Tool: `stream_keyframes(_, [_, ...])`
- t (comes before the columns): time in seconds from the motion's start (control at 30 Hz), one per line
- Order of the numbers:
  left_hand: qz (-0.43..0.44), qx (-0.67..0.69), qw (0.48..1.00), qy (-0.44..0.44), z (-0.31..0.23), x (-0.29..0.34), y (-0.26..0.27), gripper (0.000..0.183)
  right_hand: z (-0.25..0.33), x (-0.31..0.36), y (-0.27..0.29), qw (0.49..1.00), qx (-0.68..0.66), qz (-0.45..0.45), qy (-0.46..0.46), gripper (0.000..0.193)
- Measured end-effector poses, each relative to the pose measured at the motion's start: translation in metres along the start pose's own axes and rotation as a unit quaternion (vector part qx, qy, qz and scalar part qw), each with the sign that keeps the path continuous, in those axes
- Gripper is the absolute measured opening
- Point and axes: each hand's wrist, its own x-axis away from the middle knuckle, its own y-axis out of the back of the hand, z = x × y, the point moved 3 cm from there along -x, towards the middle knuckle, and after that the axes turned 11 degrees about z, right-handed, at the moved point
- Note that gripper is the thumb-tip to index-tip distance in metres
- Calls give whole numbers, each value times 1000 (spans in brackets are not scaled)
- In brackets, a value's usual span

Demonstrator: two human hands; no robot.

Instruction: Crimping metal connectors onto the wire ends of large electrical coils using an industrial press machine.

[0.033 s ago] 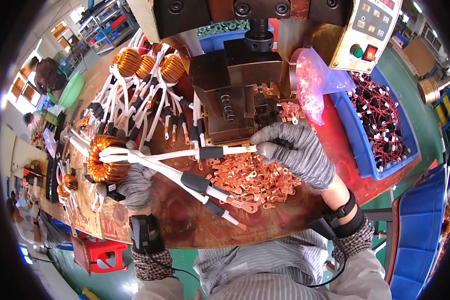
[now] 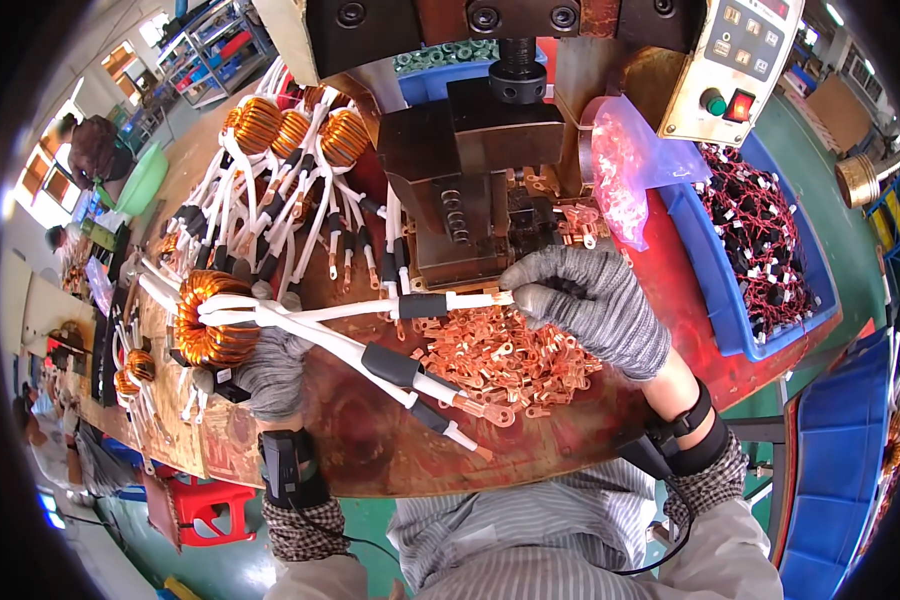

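My left hand (image 2: 270, 372), in a grey knit glove, is closed around a toroidal coil (image 2: 213, 322) wound with copper wire. White sleeved leads run from the coil to the right, with black sleeves (image 2: 390, 364) on them. One lower lead ends in a copper lug (image 2: 485, 410); another ends in bare copper. My right hand (image 2: 600, 305), gloved too, pinches the tip of the upper white lead (image 2: 475, 299); whether a lug is between the fingers is hidden. Beneath that lead lies a heap of copper lugs (image 2: 515, 360). Just behind it stands the press (image 2: 460, 190).
More finished coils (image 2: 255, 125) with white leads are piled at the back left. A blue bin (image 2: 735, 325) of red-and-black wired parts stands at right, beside a plastic bag (image 2: 625, 170). The control box (image 2: 735, 65) hangs above. A red stool (image 2: 210, 510) is on the floor.
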Motion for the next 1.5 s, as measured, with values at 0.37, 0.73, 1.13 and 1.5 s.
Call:
stream_keyframes(0.37, [-344, -325, 881, 17, -3, 9, 6, 88, 0, -1, 3, 959, -276, 14, -54, 20])
stream_keyframes(0.73, [-129, -57, 990, -9, 8, 2, 9, 86, -12, -18, 20, 975, -182, -92, -83, 26])
stream_keyframes(1.13, [-188, -75, 979, -25, 6, 0, 11, 82, -19, -32, 28, 964, -235, -101, -74, 22])
stream_keyframes(1.5, [-233, -134, 962, -48, 3, -4, 13, 83, -25, -33, 35, 978, -158, -131, -36, 15])
